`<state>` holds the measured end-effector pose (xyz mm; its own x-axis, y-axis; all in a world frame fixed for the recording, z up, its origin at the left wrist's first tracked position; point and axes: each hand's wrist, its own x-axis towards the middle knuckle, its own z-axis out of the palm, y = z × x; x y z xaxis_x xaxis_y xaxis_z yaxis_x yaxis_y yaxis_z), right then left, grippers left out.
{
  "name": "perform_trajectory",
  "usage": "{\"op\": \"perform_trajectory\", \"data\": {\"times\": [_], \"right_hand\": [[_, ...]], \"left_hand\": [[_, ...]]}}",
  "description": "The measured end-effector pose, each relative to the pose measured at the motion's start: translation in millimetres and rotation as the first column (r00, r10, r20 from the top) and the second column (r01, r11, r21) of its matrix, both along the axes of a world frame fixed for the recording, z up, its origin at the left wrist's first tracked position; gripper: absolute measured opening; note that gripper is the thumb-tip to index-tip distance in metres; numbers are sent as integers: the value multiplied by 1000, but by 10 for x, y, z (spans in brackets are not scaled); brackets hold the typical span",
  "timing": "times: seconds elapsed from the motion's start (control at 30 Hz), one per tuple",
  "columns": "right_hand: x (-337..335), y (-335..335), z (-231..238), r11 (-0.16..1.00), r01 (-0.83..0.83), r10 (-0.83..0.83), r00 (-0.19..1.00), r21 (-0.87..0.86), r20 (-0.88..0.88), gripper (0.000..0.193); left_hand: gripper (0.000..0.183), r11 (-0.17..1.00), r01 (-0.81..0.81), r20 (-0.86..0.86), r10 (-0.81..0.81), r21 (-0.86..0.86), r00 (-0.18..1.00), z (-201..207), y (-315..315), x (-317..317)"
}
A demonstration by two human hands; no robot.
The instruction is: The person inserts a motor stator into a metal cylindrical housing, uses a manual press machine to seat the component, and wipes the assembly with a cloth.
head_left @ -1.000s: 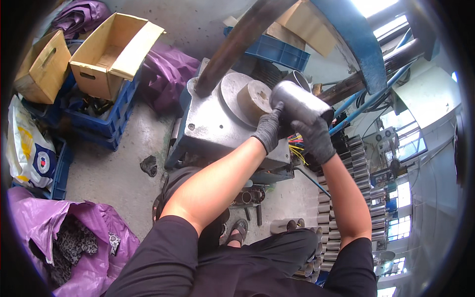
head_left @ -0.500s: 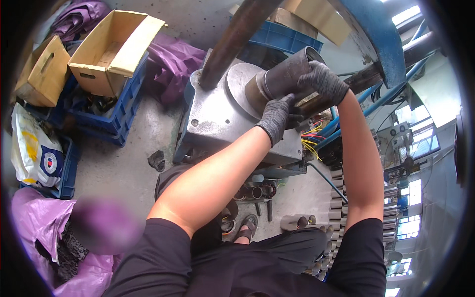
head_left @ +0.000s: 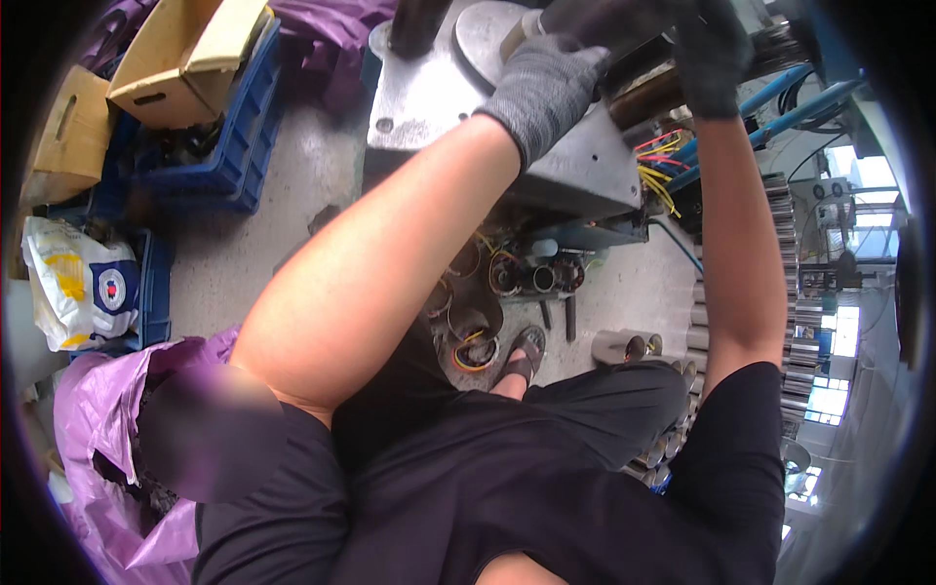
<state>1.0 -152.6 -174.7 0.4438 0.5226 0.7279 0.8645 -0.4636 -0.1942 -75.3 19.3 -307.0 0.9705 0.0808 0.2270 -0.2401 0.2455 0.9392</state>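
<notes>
At the top of the view a dark metal cylinder lies at the round hub of a grey metal machine; motion blur and the picture's edge hide part of it. My left hand, in a grey knit glove, is closed against the cylinder's near side by the hub. Over toward the cylinder's right end is my right hand, in a dark glove. Its fingers are smeared and partly cut off, so their grip does not show. A thick round bar runs below the cylinder, between my hands.
Red and yellow wires hang at the machine's right side, near blue pipes. Below stand wire-wound ring parts. Rows of metal cylinders line the right. Blue crates, a cardboard box and a purple bag are left.
The view has shifted, so the machine and cylinder sit higher in the picture. Both hands are higher in it too, and my right hand is now blurred at the cylinder's right end.
</notes>
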Motion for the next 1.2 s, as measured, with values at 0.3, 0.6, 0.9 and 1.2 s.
{"op": "perform_trajectory", "data": {"times": [0.3, 0.6, 0.9, 1.2], "right_hand": [[-2124, -1039, -2925, 745, -211, -250, 791, -633, -558, 23], [-2359, -1662, -4408, 430, -251, -544, 695, -867, -471, 47], [-2440, -1596, -5853, 577, 35, -594, 703, -816, -391, 78], [-2510, -1462, -5799, 699, 10, -445, 788, -715, -425, 75]], "left_hand": [[38, 965, 214, -123, -196, 151, 973, 510, 389, -688], [51, 874, 73, 80, -127, 480, 989, 414, 43, -772], [49, 843, 221, -36, -234, 490, 972, 437, -158, -834], [45, 843, 275, -62, -279, 462, 958, 299, -149, -981]]}}
